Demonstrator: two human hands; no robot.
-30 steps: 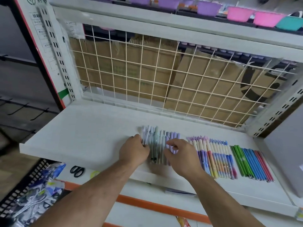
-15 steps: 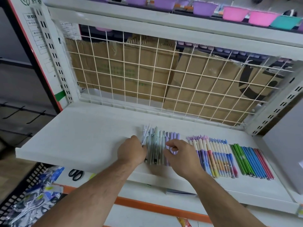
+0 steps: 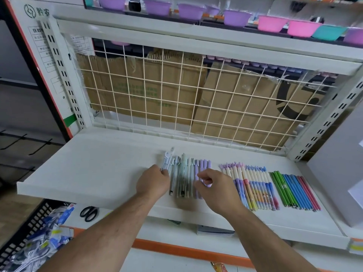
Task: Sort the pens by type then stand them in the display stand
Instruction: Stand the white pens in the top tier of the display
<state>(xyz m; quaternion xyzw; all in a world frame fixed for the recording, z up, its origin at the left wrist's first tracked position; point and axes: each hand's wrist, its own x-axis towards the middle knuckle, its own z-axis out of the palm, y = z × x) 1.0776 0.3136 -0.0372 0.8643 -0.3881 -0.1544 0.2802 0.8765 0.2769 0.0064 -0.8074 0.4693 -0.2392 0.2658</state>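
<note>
White shelf (image 3: 98, 163), sorting stage: left hand (image 3: 155, 180) pinches a few pale pens (image 3: 167, 161) at the left edge of the unsorted cluster, right hand (image 3: 214, 185) curls over lilac pens (image 3: 202, 166), grip unclear; next, presumably, separating types beside the finished rows (image 3: 255, 187) at right.

Shelf (image 3: 94, 169) room left — pens (image 3: 255, 189) right
</note>
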